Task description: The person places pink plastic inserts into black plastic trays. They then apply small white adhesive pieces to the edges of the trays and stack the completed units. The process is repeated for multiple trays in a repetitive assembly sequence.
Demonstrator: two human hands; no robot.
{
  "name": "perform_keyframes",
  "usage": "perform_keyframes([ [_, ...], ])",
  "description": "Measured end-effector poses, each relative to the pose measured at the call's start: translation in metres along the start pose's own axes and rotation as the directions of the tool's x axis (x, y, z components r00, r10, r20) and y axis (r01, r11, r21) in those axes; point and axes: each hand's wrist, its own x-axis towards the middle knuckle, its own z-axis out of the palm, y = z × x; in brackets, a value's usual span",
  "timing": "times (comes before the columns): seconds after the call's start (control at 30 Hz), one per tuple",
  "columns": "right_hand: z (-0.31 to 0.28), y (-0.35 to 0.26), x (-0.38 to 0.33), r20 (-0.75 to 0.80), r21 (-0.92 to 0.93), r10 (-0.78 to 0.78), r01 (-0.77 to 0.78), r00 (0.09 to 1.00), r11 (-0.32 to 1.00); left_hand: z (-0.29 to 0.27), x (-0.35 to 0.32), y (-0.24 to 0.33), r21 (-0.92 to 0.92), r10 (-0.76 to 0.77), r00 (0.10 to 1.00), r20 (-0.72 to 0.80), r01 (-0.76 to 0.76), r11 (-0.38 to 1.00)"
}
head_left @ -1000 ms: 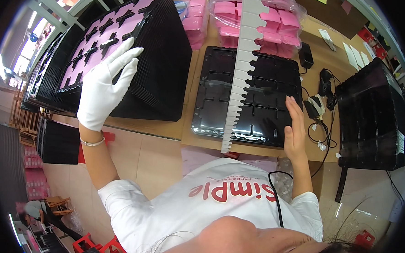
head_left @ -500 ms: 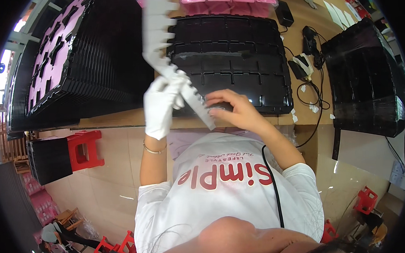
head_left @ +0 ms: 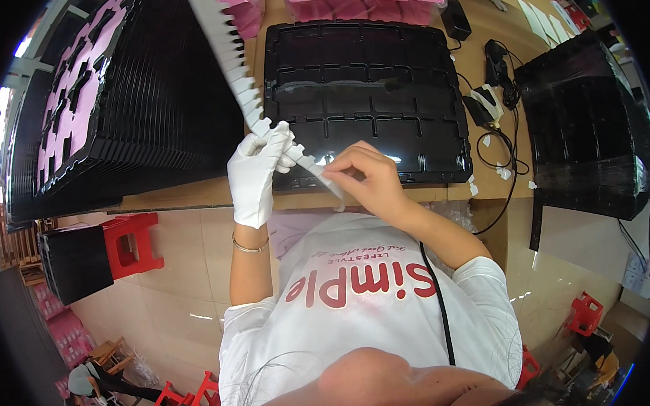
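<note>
In my white-gloved left hand [head_left: 257, 171] is a long, pale paper strip [head_left: 233, 62] with a notched edge. The fingers are closed round it, and its far part rises past the top edge of the view. The strip's short near end slants down to the right. There, the thumb and fingers of my bare right hand [head_left: 367, 177] are pinched together at the notched edge. Beyond both hands a black plastic tray [head_left: 367, 95] with moulded compartments lies on the brown tabletop [head_left: 492, 168].
A tall stack of black trays [head_left: 160, 113] with pink pieces on its face stands left. Pink packs [head_left: 365, 3] lie behind the middle tray. On the right are black cables [head_left: 515, 150], a black adapter [head_left: 456, 20] and another stack of black trays [head_left: 590, 121].
The strip's far part has swung left. My right thumb and fingers, apart before, have closed at the strip's near part. My left hand keeps its hold and has barely moved.
</note>
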Motion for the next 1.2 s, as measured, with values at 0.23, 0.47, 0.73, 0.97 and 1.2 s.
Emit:
perform_keyframes([
  [0.23, 0.009, -0.004, 0.009, -0.01, -0.06, -0.008, 0.007, 1.0, 0.998, -0.008, 0.008, -0.008, -0.065, 0.011, 0.998, -0.056, -0.014, 0.998],
  [0.47, -0.013, -0.016, 0.054, 0.278, 0.043, -0.463, 0.471, 0.842, 0.881, -0.026, 0.02, -0.026, -0.134, 0.039, 0.988, -0.148, -0.059, 0.989],
  [0.73, -0.02, 0.091, 0.255, 0.268, -0.225, -0.02, 0.083, 0.963, 0.971, -0.02, 0.012, -0.02, -0.111, -0.035, 0.999, 0.02, 0.037, 0.993],
  [0.97, -0.002, 0.125, 0.28, 0.233, -0.6, -0.044, 0.179, 0.971, 0.78, -0.024, 0.011, -0.02, -0.084, -0.074, 0.995, 0.072, 0.08, 0.993],
  [1.2, 0.004, 0.114, 0.276, 0.155, -0.62, 0.025, 0.078, 0.988, 0.781, -0.027, 0.012, -0.024, -0.086, -0.075, 0.994, 0.073, 0.081, 0.993],
])
